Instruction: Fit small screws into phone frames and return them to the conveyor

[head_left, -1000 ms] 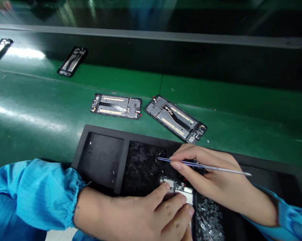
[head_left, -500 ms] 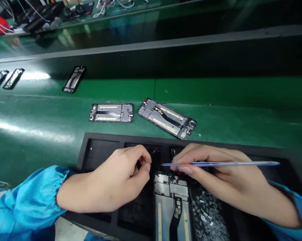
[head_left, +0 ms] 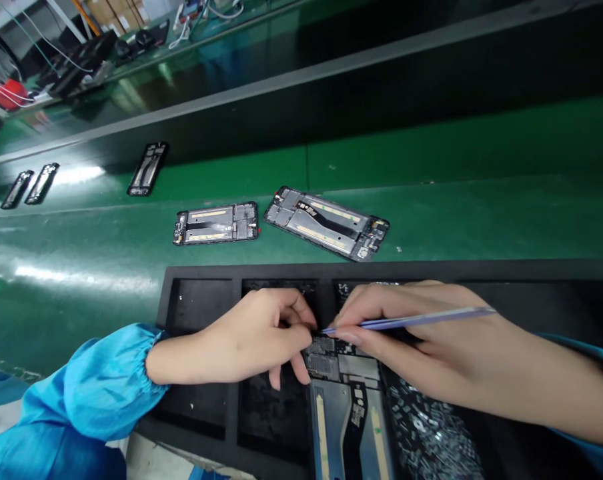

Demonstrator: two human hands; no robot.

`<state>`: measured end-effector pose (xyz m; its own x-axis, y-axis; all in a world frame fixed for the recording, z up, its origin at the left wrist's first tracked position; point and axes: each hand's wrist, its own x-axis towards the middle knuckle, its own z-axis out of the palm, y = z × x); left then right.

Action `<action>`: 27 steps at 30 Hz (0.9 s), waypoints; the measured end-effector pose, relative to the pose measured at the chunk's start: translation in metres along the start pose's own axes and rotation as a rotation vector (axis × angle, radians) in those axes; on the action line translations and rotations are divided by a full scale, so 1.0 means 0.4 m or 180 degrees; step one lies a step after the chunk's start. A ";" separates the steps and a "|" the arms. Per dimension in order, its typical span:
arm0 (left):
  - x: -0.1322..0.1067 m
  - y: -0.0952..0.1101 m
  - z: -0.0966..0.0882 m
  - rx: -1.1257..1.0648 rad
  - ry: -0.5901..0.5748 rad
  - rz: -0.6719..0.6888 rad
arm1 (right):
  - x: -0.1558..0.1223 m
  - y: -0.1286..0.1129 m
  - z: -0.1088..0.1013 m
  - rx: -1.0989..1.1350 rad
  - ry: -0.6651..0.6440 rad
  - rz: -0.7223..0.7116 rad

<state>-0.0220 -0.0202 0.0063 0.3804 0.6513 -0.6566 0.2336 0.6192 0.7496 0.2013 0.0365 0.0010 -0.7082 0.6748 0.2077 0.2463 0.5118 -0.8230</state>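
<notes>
Right hand (head_left: 431, 347): narrow pinch on slim tweezers (head_left: 406, 321), tip at top edge of phone frame (head_left: 346, 407). Left hand (head_left: 246, 340): fingers (head_left: 301, 319) curled tight beside tip, any held part hidden. Frame in black foam tray (head_left: 381, 270); small metal parts (head_left: 426, 427) just right of it. Beyond tray's far rim, two more frames (head_left: 216, 223) on green bench. Left fingers closer to tip than earlier.

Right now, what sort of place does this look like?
Likely a phone assembly line: opened phone frames lie along a green bench, a black tray holds tiny metal parts, and the right hand holds fine tweezers.
</notes>
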 end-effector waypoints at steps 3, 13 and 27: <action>0.006 0.002 -0.003 -0.0018 -0.0059 -0.0032 | 0.000 0.004 -0.003 -0.0005 -0.0352 -0.0142; 0.010 0.002 0.004 -0.0018 -0.0007 -0.0025 | 0.002 -0.009 -0.012 -0.0118 -0.0189 -0.0234; 0.013 0.004 0.018 -0.0047 0.0075 0.0054 | 0.030 0.001 -0.014 -0.0219 0.0925 0.0119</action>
<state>-0.0132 -0.0188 0.0048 0.3630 0.6719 -0.6456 0.2139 0.6143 0.7595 0.1964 0.0477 0.0062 -0.4810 0.8127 0.3287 0.3199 0.5119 -0.7973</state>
